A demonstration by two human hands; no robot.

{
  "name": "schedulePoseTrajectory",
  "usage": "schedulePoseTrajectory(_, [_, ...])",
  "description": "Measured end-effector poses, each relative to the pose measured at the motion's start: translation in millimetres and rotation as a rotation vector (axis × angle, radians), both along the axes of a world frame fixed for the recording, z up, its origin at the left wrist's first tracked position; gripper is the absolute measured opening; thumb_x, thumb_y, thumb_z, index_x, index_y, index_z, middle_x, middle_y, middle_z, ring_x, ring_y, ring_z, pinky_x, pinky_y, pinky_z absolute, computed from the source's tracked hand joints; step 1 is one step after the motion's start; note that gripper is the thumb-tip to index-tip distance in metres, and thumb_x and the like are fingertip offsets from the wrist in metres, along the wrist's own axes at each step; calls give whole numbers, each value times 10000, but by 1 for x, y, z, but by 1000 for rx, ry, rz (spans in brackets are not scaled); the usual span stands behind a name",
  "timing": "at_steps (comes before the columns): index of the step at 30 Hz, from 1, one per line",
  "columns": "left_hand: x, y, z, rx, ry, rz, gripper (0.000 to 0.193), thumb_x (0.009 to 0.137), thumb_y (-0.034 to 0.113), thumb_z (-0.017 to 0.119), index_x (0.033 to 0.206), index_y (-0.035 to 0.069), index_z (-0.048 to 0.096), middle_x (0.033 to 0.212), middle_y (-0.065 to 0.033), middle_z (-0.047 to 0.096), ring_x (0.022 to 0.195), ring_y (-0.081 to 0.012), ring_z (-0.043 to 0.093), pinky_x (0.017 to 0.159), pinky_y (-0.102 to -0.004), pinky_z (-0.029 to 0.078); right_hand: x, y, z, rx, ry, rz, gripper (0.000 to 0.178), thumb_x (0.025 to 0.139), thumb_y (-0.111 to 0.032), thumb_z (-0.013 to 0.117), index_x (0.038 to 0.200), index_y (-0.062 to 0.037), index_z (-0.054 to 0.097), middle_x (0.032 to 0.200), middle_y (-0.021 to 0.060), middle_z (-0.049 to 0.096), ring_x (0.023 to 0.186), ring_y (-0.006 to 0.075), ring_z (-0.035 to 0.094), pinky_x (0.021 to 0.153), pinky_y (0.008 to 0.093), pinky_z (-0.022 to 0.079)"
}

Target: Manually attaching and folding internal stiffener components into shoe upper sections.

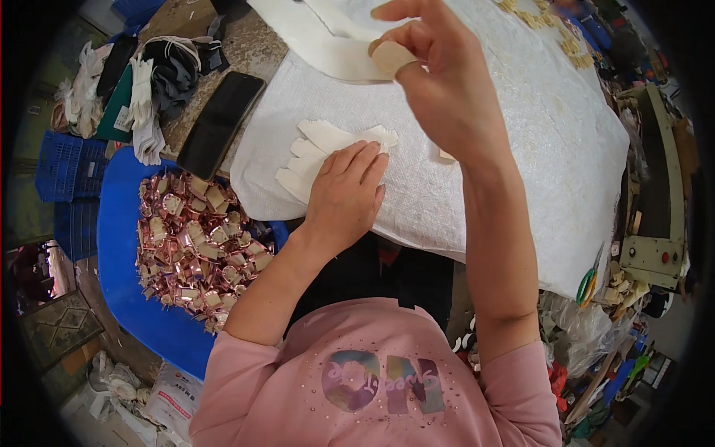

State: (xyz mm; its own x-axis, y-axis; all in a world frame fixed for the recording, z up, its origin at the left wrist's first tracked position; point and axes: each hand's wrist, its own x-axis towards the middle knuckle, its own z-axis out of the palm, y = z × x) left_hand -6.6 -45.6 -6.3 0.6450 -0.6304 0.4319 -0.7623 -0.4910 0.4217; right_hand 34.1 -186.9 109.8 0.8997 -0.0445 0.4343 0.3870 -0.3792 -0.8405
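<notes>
1. Cut white pieces: a small fanned stack of flat, cream-white shapes with stepped, notched edges, lying on the white padded sheet just in front of me, near its left side.
2. My left hand lies palm down on the stack, fingers stretched flat and close together, pressing the top piece; nothing is gripped.
3. My right hand is raised above the sheet, beyond the stack. Its fingers are loosely curled and the index finger points left. A tan band is wrapped round the thumb. I cannot tell whether the fingertips pinch anything.
4. A larger white cut shape lies at the far edge of the sheet, under my right hand.
5. A black phone lies face up on the worktop, just left of the sheet.
6. A blue tub at my left holds a heap of shiny pink-gold metal buckles with pale tags.
7. Dark and white cloth scraps are piled beyond the phone.
</notes>
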Motion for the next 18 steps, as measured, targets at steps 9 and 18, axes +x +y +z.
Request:
schedulePoseTrajectory(9, [-3, 12, 3, -25, -5, -48, 366, 764, 34, 639, 1116, -30, 559, 1210, -192, 547, 1131, -369, 509, 964, -429, 422, -40, -14, -46, -101, -33, -95, 348, 784, 104, 495, 1101, -31, 546, 755, 38, 542, 662, 121, 540, 605, 254, 444])
schedulePoseTrajectory(18, [-28, -8, 10, -676, 954, 63, 278, 951, 124, 515, 1161, -57, 519, 984, -62, 613, 844, -89, 559, 730, -241, 469, -81, 8, -51, 460, 321, -43, 358, 793, 118, 512, 1133, 8, 489, 864, 38, 528, 775, 90, 535, 678, 227, 458])
